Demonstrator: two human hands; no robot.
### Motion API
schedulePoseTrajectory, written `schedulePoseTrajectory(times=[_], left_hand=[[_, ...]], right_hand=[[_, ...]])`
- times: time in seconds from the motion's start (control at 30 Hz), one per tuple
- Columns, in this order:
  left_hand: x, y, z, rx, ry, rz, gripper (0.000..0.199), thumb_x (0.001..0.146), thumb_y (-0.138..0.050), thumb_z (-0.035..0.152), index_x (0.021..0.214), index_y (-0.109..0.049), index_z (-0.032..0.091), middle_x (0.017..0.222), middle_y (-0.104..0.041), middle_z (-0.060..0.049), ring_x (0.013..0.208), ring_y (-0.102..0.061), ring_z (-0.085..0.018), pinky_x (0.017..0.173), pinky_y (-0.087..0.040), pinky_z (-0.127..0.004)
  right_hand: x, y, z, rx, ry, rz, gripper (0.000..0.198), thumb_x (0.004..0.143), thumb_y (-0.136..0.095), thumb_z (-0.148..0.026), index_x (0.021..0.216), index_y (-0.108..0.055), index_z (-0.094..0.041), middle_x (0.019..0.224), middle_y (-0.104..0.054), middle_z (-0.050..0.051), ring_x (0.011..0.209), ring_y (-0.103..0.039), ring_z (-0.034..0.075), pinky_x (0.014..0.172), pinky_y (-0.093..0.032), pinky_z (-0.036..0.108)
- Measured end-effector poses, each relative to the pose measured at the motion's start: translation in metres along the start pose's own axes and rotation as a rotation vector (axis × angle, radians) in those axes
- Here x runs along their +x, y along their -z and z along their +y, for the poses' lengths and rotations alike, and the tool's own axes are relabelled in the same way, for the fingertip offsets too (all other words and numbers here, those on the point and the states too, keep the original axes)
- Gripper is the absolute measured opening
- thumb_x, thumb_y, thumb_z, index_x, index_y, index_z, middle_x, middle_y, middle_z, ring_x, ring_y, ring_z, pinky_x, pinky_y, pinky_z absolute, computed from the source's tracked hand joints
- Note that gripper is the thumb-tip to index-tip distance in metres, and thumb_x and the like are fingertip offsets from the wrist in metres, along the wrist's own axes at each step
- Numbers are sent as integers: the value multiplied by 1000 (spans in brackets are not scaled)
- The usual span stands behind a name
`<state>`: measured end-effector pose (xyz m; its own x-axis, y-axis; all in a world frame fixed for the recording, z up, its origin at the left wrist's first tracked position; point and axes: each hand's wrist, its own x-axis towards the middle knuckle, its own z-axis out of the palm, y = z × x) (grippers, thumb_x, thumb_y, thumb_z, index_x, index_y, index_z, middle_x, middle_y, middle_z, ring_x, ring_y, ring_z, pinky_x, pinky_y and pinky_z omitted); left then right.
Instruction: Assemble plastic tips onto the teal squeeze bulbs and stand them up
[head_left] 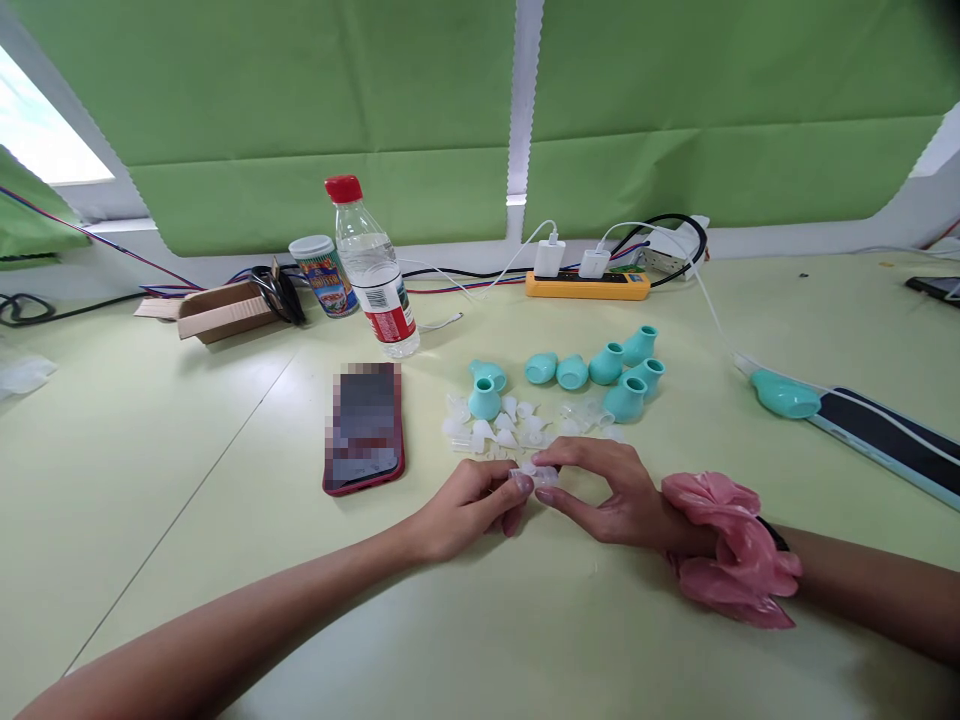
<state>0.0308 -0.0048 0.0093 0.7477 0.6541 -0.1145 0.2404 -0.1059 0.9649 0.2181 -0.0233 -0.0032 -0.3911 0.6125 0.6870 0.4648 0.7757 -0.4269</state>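
My left hand (470, 508) is closed on a small clear plastic piece (541, 476) just above the table. Thumb and forefinger of my right hand (609, 492) pinch the same piece from the other side. Just beyond my fingers lie several small translucent white plastic parts (505, 438) in a loose spread. Behind them stand and lie several turquoise bulb-shaped pieces (626, 398) with round openings. The piece between my hands is partly hidden by my fingers, so its exact kind does not show.
A phone (365, 428) lies left of the parts, with a water bottle (377, 285) and a can (325, 277) behind it. Farther back are a yellow power strip (587, 286) and a cardboard box (229, 311). Another turquoise piece (785, 394) rests at right by a dark flat device (892, 440).
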Motion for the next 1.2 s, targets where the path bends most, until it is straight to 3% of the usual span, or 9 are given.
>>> schedulePoseTrajectory(times=[0.37,0.57,0.77,1.07,1.2], left_hand=[[-1,-1,4,51,-20,18,43,87,-32,39,58,-46,12,53,-42,2,49,-34,-6,50,-28,-20],[-1,-1,2,76,-10,30,43,87,-31,40,58,-48,12,54,-44,0,50,-36,-7,49,-29,-20],[0,0,1,113,-14,34,44,87,-30,40,58,-48,12,54,-44,0,50,-36,-8,49,-31,-20],[-1,-2,3,183,-30,31,42,87,-30,39,59,-47,13,54,-42,2,50,-35,-8,50,-29,-21],[-1,-2,3,187,-34,42,41,87,-31,39,59,-46,13,54,-43,2,51,-36,-8,50,-30,-21]], right_hand=[[1,1,0,81,-37,-82,17,75,-57,-19,92,-53,-18,75,-61,1,68,-57,11,62,-47,23],[-2,-1,1,64,-75,-17,25,72,-61,-22,95,-52,-20,78,-62,0,65,-57,10,60,-47,21],[0,-1,1,81,-40,-36,18,74,-59,-21,92,-54,-19,73,-62,0,65,-57,10,60,-47,21],[6,3,-4,183,-117,-171,12,75,-55,-17,86,-51,-17,73,-57,0,62,-52,9,57,-46,20],[3,2,-2,203,-128,-156,12,75,-55,-19,87,-51,-19,73,-57,0,62,-52,8,58,-48,20]])
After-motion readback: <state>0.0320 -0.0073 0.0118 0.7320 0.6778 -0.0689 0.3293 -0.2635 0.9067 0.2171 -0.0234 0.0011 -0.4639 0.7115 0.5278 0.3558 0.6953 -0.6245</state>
